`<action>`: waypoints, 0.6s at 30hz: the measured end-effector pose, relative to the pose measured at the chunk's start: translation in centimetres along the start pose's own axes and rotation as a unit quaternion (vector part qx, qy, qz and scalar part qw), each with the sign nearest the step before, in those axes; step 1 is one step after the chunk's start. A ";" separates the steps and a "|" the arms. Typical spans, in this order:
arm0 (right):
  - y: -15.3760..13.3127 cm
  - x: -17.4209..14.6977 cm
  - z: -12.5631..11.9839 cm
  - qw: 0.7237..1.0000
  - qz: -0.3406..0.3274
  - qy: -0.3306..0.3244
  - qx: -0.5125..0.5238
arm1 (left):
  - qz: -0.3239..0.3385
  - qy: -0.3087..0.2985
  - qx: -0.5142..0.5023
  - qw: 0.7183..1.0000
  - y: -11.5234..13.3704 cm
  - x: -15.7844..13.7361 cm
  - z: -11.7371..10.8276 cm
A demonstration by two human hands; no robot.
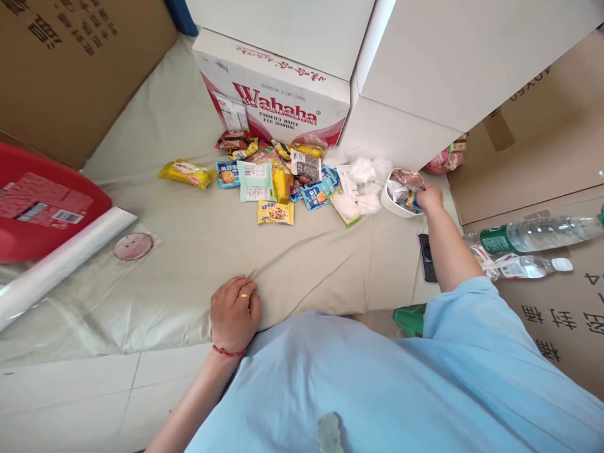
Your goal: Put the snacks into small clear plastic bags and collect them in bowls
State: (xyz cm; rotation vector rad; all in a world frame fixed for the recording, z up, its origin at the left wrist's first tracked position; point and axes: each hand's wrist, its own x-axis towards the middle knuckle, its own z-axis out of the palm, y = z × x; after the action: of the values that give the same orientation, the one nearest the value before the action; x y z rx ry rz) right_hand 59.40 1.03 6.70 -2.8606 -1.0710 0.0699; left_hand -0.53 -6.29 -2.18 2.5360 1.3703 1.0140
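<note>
My left hand (234,314) rests on the front edge of the cloth-covered surface (198,239), its fingers curled with nothing visible in them. At the right, my right hand (430,198) is at the rim of a small white container (399,206). Its fingers look closed, but what they grip is partly hidden. Snack packets (406,179) fill that container. Left of it lie crumpled clear plastic bags (368,173) and a loose pile of snacks, among them a pale green packet (255,181), a blue packet (317,195) and a yellow cookie packet (275,213).
A Wahaha water carton (278,94) stands behind the snacks, beside white boxes (406,126). A yellow wrapped snack (187,174) lies apart at left, near a plastic roll (66,264) and a red container (42,201). At right are a phone (427,258) and bottles (542,234).
</note>
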 end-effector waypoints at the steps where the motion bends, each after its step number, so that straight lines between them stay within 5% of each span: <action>1: -0.1 -0.5 0.6 1.000 0.006 0.005 0.002 | -0.006 -0.004 -0.004 1.000 0.0 -0.1 0.0; 5: -0.7 -1.8 1.1 0.999 0.014 0.029 0.008 | -0.035 -0.021 -0.015 0.999 0.0 -0.3 0.1; 10: -0.6 -1.1 -2.4 0.995 0.028 0.091 -0.001 | -0.046 -0.032 -0.031 0.998 0.0 -0.3 0.0; 13: -1.3 -0.4 -3.1 0.985 -0.062 0.158 -0.019 | -0.041 -0.029 -0.031 0.998 0.0 -0.2 -0.1; 16: -2.5 -0.4 -1.5 0.978 -0.185 0.092 -0.034 | -0.032 -0.020 -0.022 0.999 0.1 -0.2 -0.1; 18: -2.9 -1.0 0.0 0.978 -0.201 0.053 -0.032 | -0.027 -0.017 -0.019 0.999 0.1 -0.2 -0.1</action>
State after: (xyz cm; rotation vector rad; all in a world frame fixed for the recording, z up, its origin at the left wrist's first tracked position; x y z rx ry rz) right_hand 56.76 2.58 6.95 -2.6017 -1.6239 -0.1439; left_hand -0.56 -6.52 -2.15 2.4639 1.3902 0.9718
